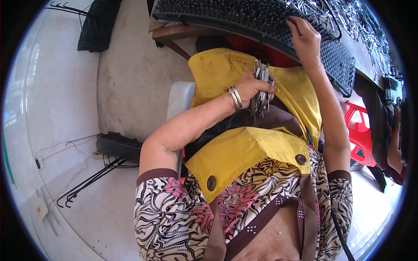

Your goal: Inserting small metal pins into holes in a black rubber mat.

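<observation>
Strips (262, 73) clasped in the left hand (249, 88) could be spilled by slackened grip; the right hand (305, 41) is curled, any contents hidden.

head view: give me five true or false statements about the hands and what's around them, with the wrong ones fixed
1. The left hand grips a bundle of thin grey pieces. True.
2. The bundle lies on the floor. False: it is held in the left hand, above the person's lap.
3. The right hand is at the long black rack. True.
4. The bangles circle the right wrist. False: they are on the left one.
5. The plastic stool at the picture's right is green. False: it is red.
</observation>
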Demonstrator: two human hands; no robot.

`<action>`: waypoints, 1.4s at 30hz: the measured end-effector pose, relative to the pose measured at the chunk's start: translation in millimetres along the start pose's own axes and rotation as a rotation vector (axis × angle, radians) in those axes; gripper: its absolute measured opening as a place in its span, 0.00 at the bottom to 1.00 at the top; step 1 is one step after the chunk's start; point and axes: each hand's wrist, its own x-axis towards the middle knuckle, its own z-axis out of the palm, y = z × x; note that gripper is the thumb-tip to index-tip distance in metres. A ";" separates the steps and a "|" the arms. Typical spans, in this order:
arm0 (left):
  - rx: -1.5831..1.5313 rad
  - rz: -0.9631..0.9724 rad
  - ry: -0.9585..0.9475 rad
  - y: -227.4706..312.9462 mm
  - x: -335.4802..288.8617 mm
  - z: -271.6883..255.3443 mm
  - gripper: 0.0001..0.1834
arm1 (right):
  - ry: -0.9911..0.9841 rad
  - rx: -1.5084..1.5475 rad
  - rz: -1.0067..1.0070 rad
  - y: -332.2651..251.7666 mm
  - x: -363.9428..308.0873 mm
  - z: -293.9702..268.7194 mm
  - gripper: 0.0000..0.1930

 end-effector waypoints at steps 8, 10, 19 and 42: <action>0.037 -0.021 -0.090 1.0 0.2 -4.1 0.16 | -0.297 -0.283 -0.077 3.0 16.0 2.6 0.07; 0.042 -0.020 -0.086 1.5 -0.4 -3.7 0.16 | -0.278 -0.234 -0.047 4.4 8.9 0.2 0.06; 0.038 -0.039 -0.102 0.8 0.9 -1.2 0.16 | -0.258 -0.292 -0.064 -16.5 3.6 -13.8 0.07; 0.229 0.020 -0.174 1.9 -0.2 2.2 0.16 | -0.222 0.676 0.916 -34.9 -41.3 -55.2 0.05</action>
